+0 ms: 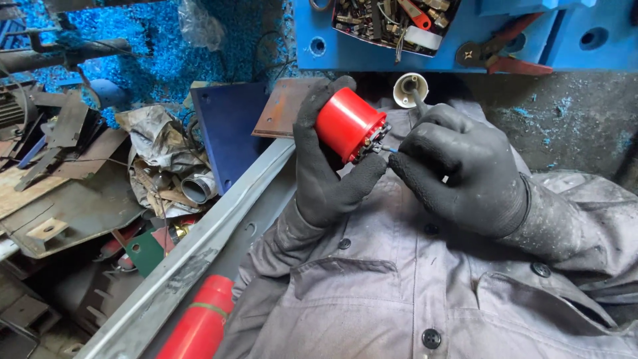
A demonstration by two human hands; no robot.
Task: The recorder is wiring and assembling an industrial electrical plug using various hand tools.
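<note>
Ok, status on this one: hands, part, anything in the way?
Left hand grips red cylindrical plastic part. Right hand pinches thin tool at its terminal end. Nothing between them.

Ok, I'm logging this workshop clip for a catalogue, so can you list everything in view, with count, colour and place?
red cylindrical plastic part: one, red, held at centre
thin blue-tipped tool: one, blue tip, at the part's metal end
blue metal bench: one, blue, top right
tray of mixed small tools: one, top centre
red-handled pliers: one, on the bench
white cup-shaped fitting: one, white, below the bench
red gas cylinder: one, red, bottom left
pile of scrap metal and rags: left
grey work jacket: one, grey, lower centre
left hand: black glove, holds the red part
right hand: black glove, holds the tool
</note>
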